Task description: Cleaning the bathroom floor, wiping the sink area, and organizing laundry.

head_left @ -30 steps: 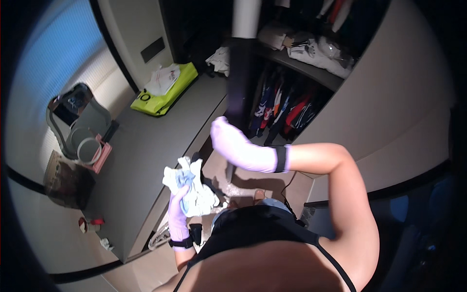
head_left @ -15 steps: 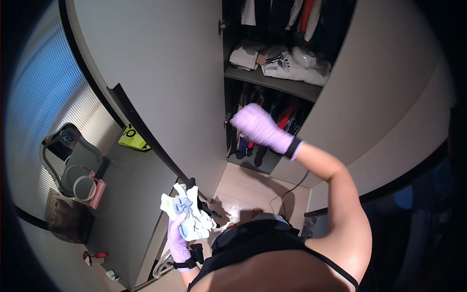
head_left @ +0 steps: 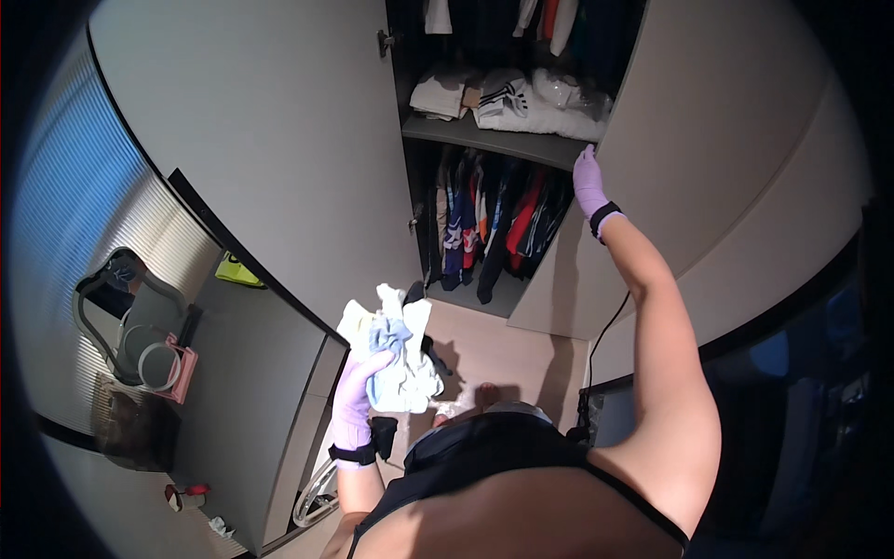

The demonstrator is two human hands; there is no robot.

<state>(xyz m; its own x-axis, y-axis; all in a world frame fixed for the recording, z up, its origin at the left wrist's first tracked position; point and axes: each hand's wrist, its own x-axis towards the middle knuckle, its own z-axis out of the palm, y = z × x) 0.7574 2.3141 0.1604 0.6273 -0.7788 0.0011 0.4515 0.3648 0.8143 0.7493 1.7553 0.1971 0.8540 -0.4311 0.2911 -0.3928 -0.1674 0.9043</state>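
In my left hand (head_left: 354, 396), gloved in lilac, is a crumpled bundle of small white and light blue garments (head_left: 400, 373), with the thumb pressed across it. A dark piece shows at the bundle's upper right; I cannot make out the kind of garments. My right hand (head_left: 589, 182), in a matching glove, is up at the edge of the right wardrobe door (head_left: 689, 168), its fingers closed over that edge. Left of it the wardrobe stands open, with folded white clothes (head_left: 531, 104) on the shelf (head_left: 494, 140) and several dark, red and blue clothes (head_left: 480, 219) hanging below.
The left wardrobe door (head_left: 261, 130) stands swung out. Beyond it a grey counter (head_left: 242, 373) carries a mirror (head_left: 130, 307), a pink-framed stand (head_left: 182, 368) and a yellow-green bag (head_left: 238, 269). A black cable (head_left: 601, 335) runs down the right door to the floor (head_left: 535, 363).
My right hand has moved right and up, from in front of the hanging clothes to the right door's edge. My left hand has risen slightly with the bundle. The view has shifted.
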